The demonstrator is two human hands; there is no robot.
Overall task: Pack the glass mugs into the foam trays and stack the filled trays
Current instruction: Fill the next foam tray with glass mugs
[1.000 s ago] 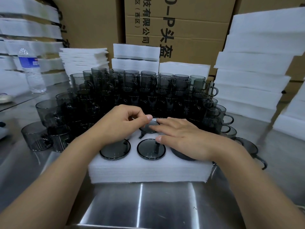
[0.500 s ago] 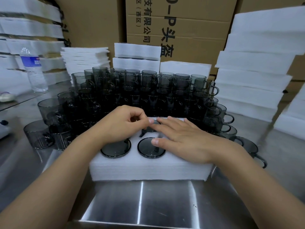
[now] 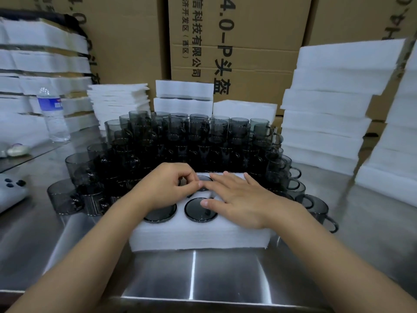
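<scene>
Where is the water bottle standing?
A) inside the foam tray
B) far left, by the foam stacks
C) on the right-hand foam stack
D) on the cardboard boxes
B: the bottle stands upright at far left, in front of the foam stacks, well away from the tray.

One head camera looks forward and down, close behind the left hand point(image 3: 164, 188) and right hand point(image 3: 243, 205), across the bench point(image 3: 225, 279).

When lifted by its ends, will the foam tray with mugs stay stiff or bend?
The tray looks thick, so it should probably be fairly stiff. Glass mugs sunk in its holes likely make it heavy and should not slide out.
</scene>
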